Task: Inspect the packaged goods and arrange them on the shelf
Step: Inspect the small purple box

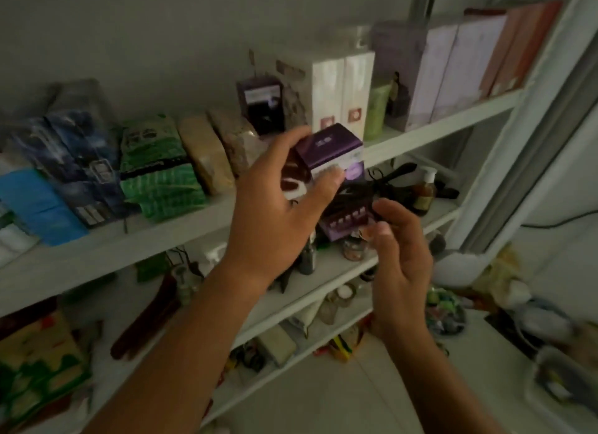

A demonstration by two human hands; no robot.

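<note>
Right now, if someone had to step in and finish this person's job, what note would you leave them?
Left hand grips the purple box, held in the air in front of the upper shelf.
Right hand is open and holds nothing, lower and to the right.
Already standing on that shelf: white boxes, green packets.
Done: box in hand.
Left: finish checking it, then set it on the shelf.

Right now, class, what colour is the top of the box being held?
Purple, on the box in the left hand; head view.
</note>
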